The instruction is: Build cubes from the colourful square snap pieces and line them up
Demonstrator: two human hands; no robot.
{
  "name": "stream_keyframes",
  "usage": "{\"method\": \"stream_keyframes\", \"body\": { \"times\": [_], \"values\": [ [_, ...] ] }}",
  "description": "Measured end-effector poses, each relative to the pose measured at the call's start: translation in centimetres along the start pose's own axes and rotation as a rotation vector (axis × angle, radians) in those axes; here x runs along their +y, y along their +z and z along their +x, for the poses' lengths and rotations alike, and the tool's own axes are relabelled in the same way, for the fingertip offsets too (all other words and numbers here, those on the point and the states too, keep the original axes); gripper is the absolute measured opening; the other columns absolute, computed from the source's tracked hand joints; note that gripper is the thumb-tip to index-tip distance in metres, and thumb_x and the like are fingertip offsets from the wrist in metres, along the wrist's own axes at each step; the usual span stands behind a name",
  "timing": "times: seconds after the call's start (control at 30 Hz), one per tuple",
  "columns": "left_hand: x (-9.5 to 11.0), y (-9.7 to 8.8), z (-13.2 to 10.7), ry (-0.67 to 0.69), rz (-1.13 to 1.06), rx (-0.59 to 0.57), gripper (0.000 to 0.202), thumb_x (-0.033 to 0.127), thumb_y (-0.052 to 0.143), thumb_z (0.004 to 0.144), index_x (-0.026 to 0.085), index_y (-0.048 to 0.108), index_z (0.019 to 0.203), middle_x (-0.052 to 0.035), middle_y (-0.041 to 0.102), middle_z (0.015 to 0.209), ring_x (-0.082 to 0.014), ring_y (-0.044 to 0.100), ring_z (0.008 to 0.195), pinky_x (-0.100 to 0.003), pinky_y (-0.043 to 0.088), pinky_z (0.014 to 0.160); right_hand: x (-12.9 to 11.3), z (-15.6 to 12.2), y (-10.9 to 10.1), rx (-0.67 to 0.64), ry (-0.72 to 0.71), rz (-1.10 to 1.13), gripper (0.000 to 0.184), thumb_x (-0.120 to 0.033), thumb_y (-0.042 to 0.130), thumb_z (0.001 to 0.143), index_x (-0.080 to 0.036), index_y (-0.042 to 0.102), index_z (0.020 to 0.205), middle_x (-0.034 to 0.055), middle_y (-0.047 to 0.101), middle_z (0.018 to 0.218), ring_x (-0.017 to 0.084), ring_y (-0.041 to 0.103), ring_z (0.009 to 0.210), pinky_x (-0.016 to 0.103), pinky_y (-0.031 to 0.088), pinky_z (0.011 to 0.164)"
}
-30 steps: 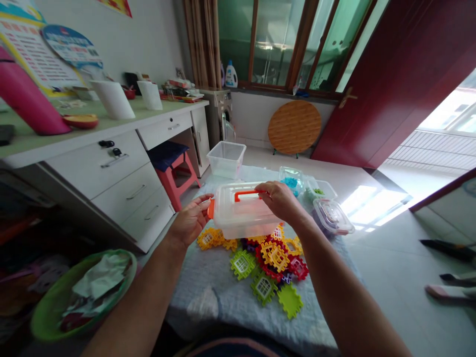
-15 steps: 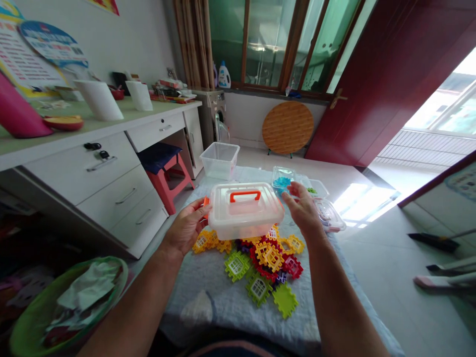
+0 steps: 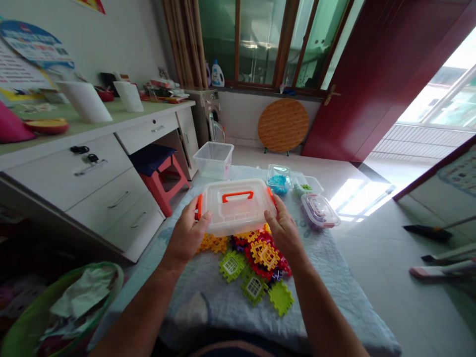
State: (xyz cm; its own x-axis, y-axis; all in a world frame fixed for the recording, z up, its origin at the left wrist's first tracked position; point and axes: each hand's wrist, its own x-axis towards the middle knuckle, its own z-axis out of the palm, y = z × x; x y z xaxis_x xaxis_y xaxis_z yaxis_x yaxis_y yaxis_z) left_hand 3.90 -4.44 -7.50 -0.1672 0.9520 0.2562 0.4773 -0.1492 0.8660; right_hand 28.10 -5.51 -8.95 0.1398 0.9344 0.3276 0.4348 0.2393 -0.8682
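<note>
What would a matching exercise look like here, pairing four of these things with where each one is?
Things:
1. clear box
2. red stool
3. detergent bottle
4. green basin

Places:
A. on the windowsill
B. held between the left hand and right hand
C. at lower left, holding crumpled scraps
D. beside the desk drawers

Pairs: 1-B, 2-D, 3-A, 4-C
</note>
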Motion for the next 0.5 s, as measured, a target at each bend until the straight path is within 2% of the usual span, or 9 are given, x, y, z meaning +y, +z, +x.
{"method": "stream_keyframes", "body": {
  "times": [0.07, 0.13, 0.2, 0.27, 0.33, 0.4, 0.5],
  "values": [
    [0.4, 0.0, 0.3, 0.047, 0.160, -0.007, 0.057, 0.036, 0.051, 0.085, 0.010, 0.052, 0.136, -0.0179, 0.057, 0.133, -0.0330, 0.052, 0.125, -0.048, 0.038, 0.109, -0.2, -0.1, 0.1, 0.012, -0.012, -0.085, 0.060, -0.041, 0.047, 0.091, -0.019, 0.042, 0.146, 0.0125, 0.046, 0.149, 0.030, 0.043, 0.136, 0.053, 0.031, 0.115],
    [0.8, 0.2, 0.4, 0.065, 0.197, -0.001, 0.054, 0.031, 0.049, 0.085, 0.010, 0.052, 0.134, -0.0188, 0.058, 0.131, -0.0331, 0.051, 0.126, -0.048, 0.036, 0.110, -0.6, -0.1, 0.2, 0.007, -0.062, -0.143, 0.058, -0.037, 0.044, 0.092, -0.019, 0.042, 0.147, 0.0124, 0.044, 0.151, 0.029, 0.040, 0.139, 0.051, 0.030, 0.116],
    [1.0, 0.3, 0.5, 0.063, 0.132, 0.019, 0.049, 0.028, 0.055, 0.082, 0.012, 0.057, 0.128, -0.0170, 0.060, 0.127, -0.0336, 0.051, 0.125, -0.046, 0.036, 0.110, -0.8, 0.0, 0.3, 0.003, -0.096, -0.183, 0.058, -0.034, 0.041, 0.092, -0.019, 0.040, 0.148, 0.0114, 0.042, 0.152, 0.028, 0.037, 0.141, 0.050, 0.030, 0.117],
    [1.0, 0.2, 0.7, 0.023, -0.029, 0.027, 0.046, 0.026, 0.066, 0.076, 0.017, 0.062, 0.121, -0.0136, 0.063, 0.121, -0.0332, 0.053, 0.122, -0.042, 0.040, 0.107, -0.9, 0.1, 0.3, -0.018, -0.093, -0.207, 0.058, -0.034, 0.041, 0.093, -0.018, 0.039, 0.149, 0.0118, 0.041, 0.153, 0.029, 0.037, 0.141, 0.049, 0.030, 0.117],
    [0.7, 0.0, 1.0, -0.073, -0.259, 0.006, 0.053, 0.025, 0.076, 0.068, 0.020, 0.062, 0.120, -0.0093, 0.066, 0.110, -0.0295, 0.061, 0.108, -0.036, 0.050, 0.092, -0.6, 0.2, 0.1, -0.043, -0.077, -0.214, 0.058, -0.034, 0.042, 0.092, -0.018, 0.039, 0.148, 0.0130, 0.042, 0.152, 0.030, 0.037, 0.141, 0.050, 0.030, 0.117],
    [0.3, -0.4, 1.6, -0.224, -0.488, -0.040, 0.059, 0.025, 0.079, 0.066, 0.021, 0.058, 0.120, -0.0050, 0.068, 0.096, -0.0229, 0.066, 0.086, -0.030, 0.054, 0.071, -0.3, 0.4, -0.2, -0.057, -0.069, -0.195, 0.057, -0.035, 0.045, 0.092, -0.019, 0.042, 0.146, 0.0135, 0.045, 0.150, 0.030, 0.040, 0.139, 0.052, 0.031, 0.116],
    [-0.4, -1.0, 2.9, -0.471, -0.698, -0.160, 0.047, 0.022, 0.079, 0.065, 0.017, 0.059, 0.108, -0.0018, 0.066, 0.081, -0.0158, 0.064, 0.065, -0.026, 0.053, 0.057, 0.5, 0.8, -0.7, -0.094, -0.085, -0.125, 0.056, -0.038, 0.048, 0.092, -0.023, 0.041, 0.146, 0.0122, 0.051, 0.144, 0.028, 0.047, 0.133, 0.051, 0.037, 0.112]
  ]
}}
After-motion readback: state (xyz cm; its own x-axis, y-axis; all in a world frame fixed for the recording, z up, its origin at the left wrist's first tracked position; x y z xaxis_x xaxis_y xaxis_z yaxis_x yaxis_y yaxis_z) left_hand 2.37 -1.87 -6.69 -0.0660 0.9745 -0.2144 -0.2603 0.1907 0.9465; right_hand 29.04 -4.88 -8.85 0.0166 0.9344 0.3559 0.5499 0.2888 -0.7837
